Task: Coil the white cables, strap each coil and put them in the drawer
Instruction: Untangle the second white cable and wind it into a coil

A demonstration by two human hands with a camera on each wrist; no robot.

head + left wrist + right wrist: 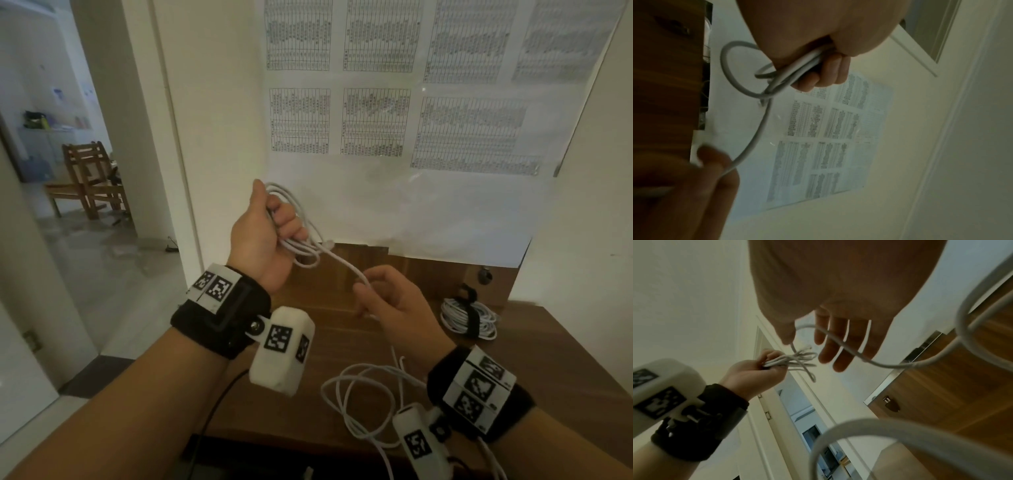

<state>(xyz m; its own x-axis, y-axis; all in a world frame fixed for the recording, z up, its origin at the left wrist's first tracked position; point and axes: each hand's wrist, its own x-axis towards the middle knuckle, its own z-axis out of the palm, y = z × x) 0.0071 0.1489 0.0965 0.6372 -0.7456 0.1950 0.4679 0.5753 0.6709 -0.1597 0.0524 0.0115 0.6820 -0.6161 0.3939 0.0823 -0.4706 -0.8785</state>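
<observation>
White cable [294,219] is gathered in several loops and gripped in the raised left hand [263,236], whose fingers [286,219] are curled tightly round the bundle. From the loops a single strand is led down and to the right to the right hand [390,301], where it is passed between thumb and forefinger; the other fingers [840,344] of that hand are seen loosely spread in the right wrist view, with the strand lying across them. The loose remainder of the cable is spread in wide slack curves on the wooden surface [548,359] below the right wrist. A second coil [467,317], already bound by a black strap [472,318], is laid on the surface near the wall, well apart from both hands. Printed sheets [394,85] are fixed to the wall behind.
</observation>
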